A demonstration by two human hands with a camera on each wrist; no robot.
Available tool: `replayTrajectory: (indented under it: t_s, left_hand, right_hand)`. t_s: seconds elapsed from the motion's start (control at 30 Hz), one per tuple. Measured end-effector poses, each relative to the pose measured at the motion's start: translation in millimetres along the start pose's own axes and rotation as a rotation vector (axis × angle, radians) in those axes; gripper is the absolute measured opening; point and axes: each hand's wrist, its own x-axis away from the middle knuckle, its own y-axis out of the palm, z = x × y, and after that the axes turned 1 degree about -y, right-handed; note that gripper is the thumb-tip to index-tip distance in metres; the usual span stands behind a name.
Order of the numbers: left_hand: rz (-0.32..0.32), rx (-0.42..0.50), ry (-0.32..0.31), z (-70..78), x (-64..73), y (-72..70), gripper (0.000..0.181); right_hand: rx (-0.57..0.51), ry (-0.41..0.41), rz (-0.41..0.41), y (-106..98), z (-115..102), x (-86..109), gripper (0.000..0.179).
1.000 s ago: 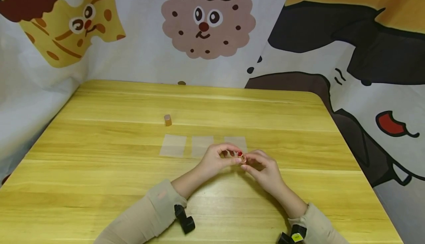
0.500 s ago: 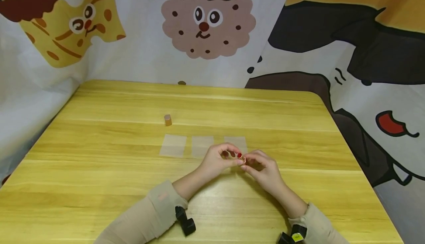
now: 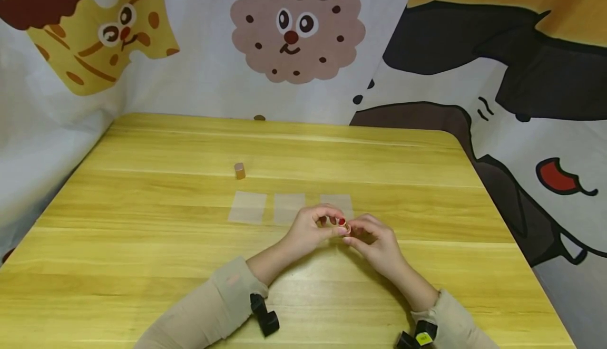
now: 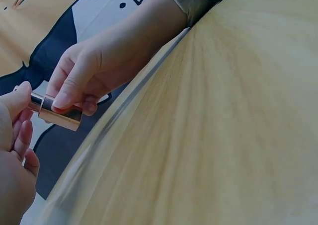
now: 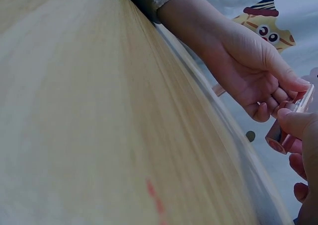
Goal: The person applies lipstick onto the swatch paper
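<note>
A lipstick (image 4: 62,118) in a shiny copper-coloured case is held between both hands, above the table. Its red tip (image 3: 342,222) shows in the head view, beside the left fingertips. My left hand (image 3: 307,229) pinches the upper part of the case between thumb and fingers. Thumb and fingers of my right hand (image 3: 378,243) grip the base, whose flat end (image 5: 277,144) faces the right wrist camera. A short copper-coloured cylinder (image 3: 240,171), like a lipstick cap, stands farther back on the table, left of the hands.
Three pale, see-through squares lie in a row on the wooden table (image 3: 156,264): a left square (image 3: 247,207), a middle square (image 3: 289,208) and a right square (image 3: 336,204) partly behind the hands. A printed curtain (image 3: 189,75) hangs behind the table.
The lipstick's red tip has dropped slightly and tilted toward the left hand since one second ago. Both hands keep their hold, almost in the same place.
</note>
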Motion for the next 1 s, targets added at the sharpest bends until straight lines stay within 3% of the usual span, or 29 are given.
replayTrajectory:
  t_s: [0.2,0.67,1.0]
  left_hand:
    - [-0.020,-0.012,0.035,0.3,0.9,-0.4,0.018]
    - [-0.065,-0.053,0.045,0.2,1.4,-0.5,0.018]
    - [-0.016,-0.014,0.032,0.0,1.5,-0.6,0.021]
  right_hand:
    - [0.014,-0.013,-0.014,0.0,0.1,-0.6,0.026]
    - [0.017,-0.043,-0.007,0.7,1.0,0.6,0.028]
    - [0.054,-0.033,0.027,0.0,-0.2,0.3,0.028]
